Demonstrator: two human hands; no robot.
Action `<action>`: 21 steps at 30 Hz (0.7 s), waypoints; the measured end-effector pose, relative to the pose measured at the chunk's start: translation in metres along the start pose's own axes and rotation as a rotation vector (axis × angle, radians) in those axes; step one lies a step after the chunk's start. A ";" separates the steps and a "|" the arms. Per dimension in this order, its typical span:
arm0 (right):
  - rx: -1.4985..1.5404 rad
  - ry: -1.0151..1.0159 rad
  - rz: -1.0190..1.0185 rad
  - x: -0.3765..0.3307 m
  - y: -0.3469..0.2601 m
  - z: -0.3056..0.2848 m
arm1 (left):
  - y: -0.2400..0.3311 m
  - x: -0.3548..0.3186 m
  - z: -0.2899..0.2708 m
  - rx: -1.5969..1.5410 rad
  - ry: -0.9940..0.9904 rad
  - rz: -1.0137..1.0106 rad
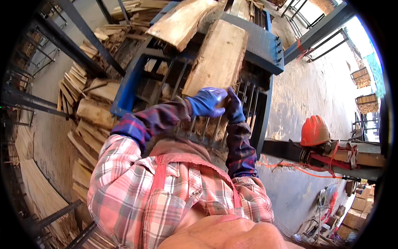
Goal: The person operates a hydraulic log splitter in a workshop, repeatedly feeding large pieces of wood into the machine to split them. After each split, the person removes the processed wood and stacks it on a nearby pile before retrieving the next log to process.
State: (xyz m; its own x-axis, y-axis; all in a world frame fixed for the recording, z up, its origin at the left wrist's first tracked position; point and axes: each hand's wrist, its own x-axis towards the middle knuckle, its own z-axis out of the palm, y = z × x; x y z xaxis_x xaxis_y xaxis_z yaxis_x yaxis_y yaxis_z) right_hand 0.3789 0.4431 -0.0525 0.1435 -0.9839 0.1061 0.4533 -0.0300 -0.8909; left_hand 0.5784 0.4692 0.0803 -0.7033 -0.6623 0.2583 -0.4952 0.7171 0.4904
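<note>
A thick, pale wooden slab (219,54) with rough bark edges lies on the blue machine's bars (176,76), its far end close to a blue crosspiece (263,45). My left hand (207,102), in a blue-purple glove, is at the slab's near end with the fingers apart, stretched to the right. Beside it, my right hand (235,107), gloved alike, points its stretched fingers up at the slab's near right corner. Whether either glove presses on the wood is hard to tell. Left of this slab, a second slab (180,23) lies at a slant.
Split boards (89,145) are piled on the floor at the left, beside dark metal posts (89,37). To the right, an orange hard hat (315,130) sits on a dark beam (286,150), with an orange cord (296,167) below. Bundled wood stacks (367,103) stand farther right.
</note>
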 end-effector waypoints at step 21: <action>-1.260 -0.132 -0.265 -0.138 0.022 0.118 | -0.102 -0.175 0.066 -0.903 0.793 -0.740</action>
State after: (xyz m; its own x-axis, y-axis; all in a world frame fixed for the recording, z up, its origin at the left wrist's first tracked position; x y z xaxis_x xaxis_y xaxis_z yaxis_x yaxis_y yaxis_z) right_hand 0.4729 0.5992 -0.0347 0.2952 -0.8999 0.3209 -0.6448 -0.4355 -0.6282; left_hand 0.7186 0.5261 -0.0700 0.1909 -0.9806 -0.0452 0.0871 -0.0290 0.9958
